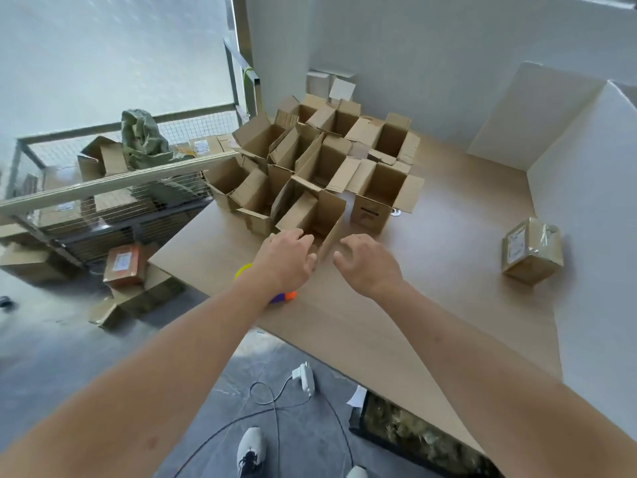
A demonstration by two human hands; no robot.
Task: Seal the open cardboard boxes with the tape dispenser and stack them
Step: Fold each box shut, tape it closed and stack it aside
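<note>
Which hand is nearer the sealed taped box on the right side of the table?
Right. The right hand hovers beside the nearest open box, on the side toward the sealed box; the left hand is farther off, at that open box's near flap.
</note>
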